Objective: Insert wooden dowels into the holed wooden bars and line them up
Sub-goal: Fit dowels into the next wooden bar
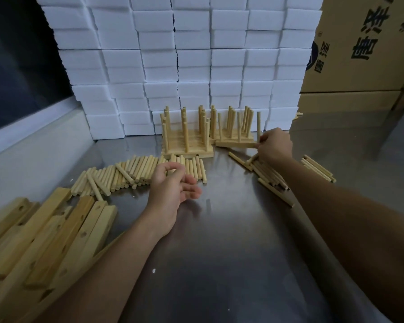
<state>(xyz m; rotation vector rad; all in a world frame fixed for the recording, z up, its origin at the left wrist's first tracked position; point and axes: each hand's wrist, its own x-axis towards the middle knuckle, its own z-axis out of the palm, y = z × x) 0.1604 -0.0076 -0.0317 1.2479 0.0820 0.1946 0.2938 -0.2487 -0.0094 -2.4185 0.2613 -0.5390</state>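
Nearest, lower left: holed wooden bars, unfilled, heaped loosely and overlapping on the steel table.

Middle left: loose dowels, a long row lying side by side, a few crossed on top. Left hand hovers over the row's right end, palm turned up, fingers loosely curled; nothing visibly held, though thumb and forefinger are near a dowel tip.

Middle right: second batch of dowels, thinner-looking, fanned out beneath the right wrist; a smaller bundle just beyond it to the right.

Further: right hand at the end of the front bar of the right-hand group. Fingers pinch the bar's end or the end dowel standing in it; which one cannot be told.

Far: finished bars, two groups lined up with dowels upright, against stacked white foam blocks. Cardboard cartons at far right.

Risks, as judged:
- Front bar sits angled to its row; a push at one end only may swing it further out of line.
- Upright dowels lean slightly; a nudge may loosen or tip them into neighbours.
- The right forearm passes low over the fanned dowels; they roll readily on smooth steel.
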